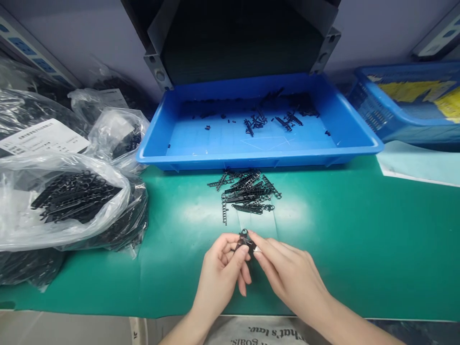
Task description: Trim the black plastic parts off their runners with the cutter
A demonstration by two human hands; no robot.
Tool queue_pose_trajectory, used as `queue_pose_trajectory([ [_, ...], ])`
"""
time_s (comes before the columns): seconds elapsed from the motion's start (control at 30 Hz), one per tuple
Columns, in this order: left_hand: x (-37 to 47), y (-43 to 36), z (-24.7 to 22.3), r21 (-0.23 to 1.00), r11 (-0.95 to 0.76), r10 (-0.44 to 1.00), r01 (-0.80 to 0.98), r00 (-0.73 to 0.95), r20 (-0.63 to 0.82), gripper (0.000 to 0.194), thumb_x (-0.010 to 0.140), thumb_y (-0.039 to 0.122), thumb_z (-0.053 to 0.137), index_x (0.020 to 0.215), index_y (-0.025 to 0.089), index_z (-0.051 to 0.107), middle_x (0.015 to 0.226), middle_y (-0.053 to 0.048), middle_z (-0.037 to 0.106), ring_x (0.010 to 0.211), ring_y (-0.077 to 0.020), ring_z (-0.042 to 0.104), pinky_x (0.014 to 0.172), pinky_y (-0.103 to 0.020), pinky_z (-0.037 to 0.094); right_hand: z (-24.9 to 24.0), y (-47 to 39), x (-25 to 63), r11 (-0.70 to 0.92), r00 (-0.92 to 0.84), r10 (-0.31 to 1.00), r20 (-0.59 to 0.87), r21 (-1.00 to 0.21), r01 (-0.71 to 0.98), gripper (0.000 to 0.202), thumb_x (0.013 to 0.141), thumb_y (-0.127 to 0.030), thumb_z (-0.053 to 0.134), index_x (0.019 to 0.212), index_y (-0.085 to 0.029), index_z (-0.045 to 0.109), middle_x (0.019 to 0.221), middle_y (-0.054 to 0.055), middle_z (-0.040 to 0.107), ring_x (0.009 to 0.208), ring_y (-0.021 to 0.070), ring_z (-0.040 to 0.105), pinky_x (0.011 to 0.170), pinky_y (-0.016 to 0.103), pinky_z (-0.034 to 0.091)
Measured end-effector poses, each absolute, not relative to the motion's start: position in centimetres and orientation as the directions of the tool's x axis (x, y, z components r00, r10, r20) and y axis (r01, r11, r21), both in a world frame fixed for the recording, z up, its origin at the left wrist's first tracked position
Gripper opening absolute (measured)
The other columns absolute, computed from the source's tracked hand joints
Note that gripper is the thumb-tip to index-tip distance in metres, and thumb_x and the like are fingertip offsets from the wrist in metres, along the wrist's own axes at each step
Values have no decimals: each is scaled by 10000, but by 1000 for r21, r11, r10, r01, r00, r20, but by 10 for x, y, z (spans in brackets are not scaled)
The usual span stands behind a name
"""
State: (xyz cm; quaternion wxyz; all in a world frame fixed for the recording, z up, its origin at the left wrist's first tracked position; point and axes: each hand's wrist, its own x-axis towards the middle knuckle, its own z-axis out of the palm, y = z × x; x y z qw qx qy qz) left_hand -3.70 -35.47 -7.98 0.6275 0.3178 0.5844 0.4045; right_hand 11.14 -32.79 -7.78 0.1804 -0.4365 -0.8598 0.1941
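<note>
Between my two hands, above the green mat, are small black plastic parts (245, 238), one with a ring at its top end. My left hand (224, 268) is closed on them, thumb pressed over the front. From the other side, the fingertips of my right hand (287, 266) pinch at the same parts, and a small whitish bit shows at those tips. Fingers hide much of the parts' shape. Just beyond my hands lies a loose pile of black plastic strips (247, 191), some with ladder-like rungs and rings.
A blue tray (258, 160) with scattered black pieces stands behind the pile. Clear plastic bags (122, 191) full of black parts crowd the left. At the right are a blue basket (402, 115) with yellow material and a pale sheet (420, 165). The green mat (359, 239) covers the table.
</note>
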Motion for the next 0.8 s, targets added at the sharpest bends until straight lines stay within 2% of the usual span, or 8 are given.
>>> queue_pose_trajectory([
  [0.07,-41,-354,-81,889,442,891,-121,-51,-450,206,813,356,495,870,168,432,636,20,554,356,-69,464,343,-170,367,-78,-317,113,544,-565,818,113,-472,694,349,918,-318,335,1196,-166,481,838,25,660,679,149,620,514,249,433],
  [0.13,-44,-355,-80,901,430,896,-66,-92,-434,191,825,354,473,875,177,421,609,35,528,384,-66,447,377,-170,367,-77,-300,115,519,-546,837,41,-375,768,367,882,-379,417,1182,-178,481,935,38,647,748,177,629,538,264,443],
  [0.23,-46,-357,-78,901,432,894,41,-151,-422,160,833,345,446,838,190,410,559,57,447,437,-71,393,413,-165,332,-73,-275,114,460,-480,873,-86,-178,870,286,846,-346,494,1087,-195,526,995,50,602,718,206,625,483,273,403],
  [0.3,-46,-359,-79,901,423,897,94,-185,-402,153,822,332,455,786,194,400,581,56,403,485,-76,371,457,-171,328,-72,-263,111,457,-471,874,-118,-126,881,206,838,-305,510,1003,-189,551,955,49,585,652,201,614,437,267,348],
  [0.4,-45,-360,-79,892,437,886,120,-227,-404,183,810,337,470,733,191,392,589,52,374,518,-82,345,498,-182,316,-70,-257,110,492,-504,855,-126,-114,863,143,850,-261,487,961,-196,549,912,34,577,625,180,601,420,257,295],
  [0.57,-44,-356,-76,879,476,863,45,-219,-456,205,822,386,449,778,186,440,453,73,333,441,-80,287,435,-183,239,-73,-258,116,543,-554,826,-106,-119,831,133,843,-190,481,958,-215,543,940,17,596,699,172,606,447,251,291],
  [0.67,-45,-354,-75,879,477,859,25,-227,-459,252,818,424,460,800,173,479,422,69,354,411,-75,277,409,-183,223,-77,-258,120,570,-580,811,-74,-126,812,93,831,-201,511,915,-209,551,918,14,602,654,165,601,437,248,275],
  [0.8,-49,-353,-81,911,412,875,-20,-269,-402,297,825,448,469,829,157,528,493,42,448,451,-79,401,458,-186,342,-80,-257,124,627,-634,773,-14,-139,767,74,788,-149,546,846,-190,562,846,13,609,567,149,577,414,241,247],
])
